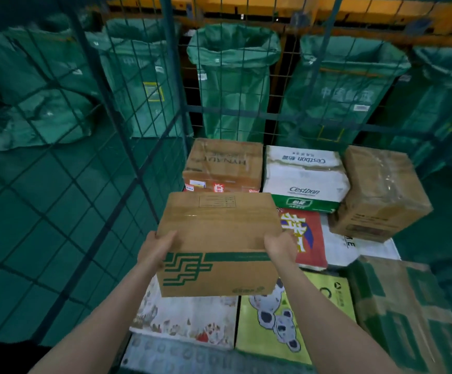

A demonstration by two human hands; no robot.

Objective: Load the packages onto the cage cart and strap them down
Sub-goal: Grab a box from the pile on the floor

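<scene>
- Now the step in hand looks to be setting the postal carton (219, 233) down inside the cage cart (135, 174). No strap shows anywhere, so strapping seems some way off.
- The left grip (156, 249) and right grip (280, 248) each clamp one side of the carton, wrapped round its upper edges. They hold it at the middle of the frame, above the packages already loaded.
- To do this well, keep it level and lower it square onto a flat top. The white patterned box (187, 317) at lower centre looks suitable, close to the mesh wall. Free the fingers only once the base sits flat.
- Mind the taped brown box (381, 193) at centre right. It lies askew on its neighbours and a knock could shift it.
- The carton is plain brown cardboard with clear tape across its top. Its near face carries a green stripe and a stepped green emblem, and a small printed panel sits by the far edge. The corners look crisp.
</scene>
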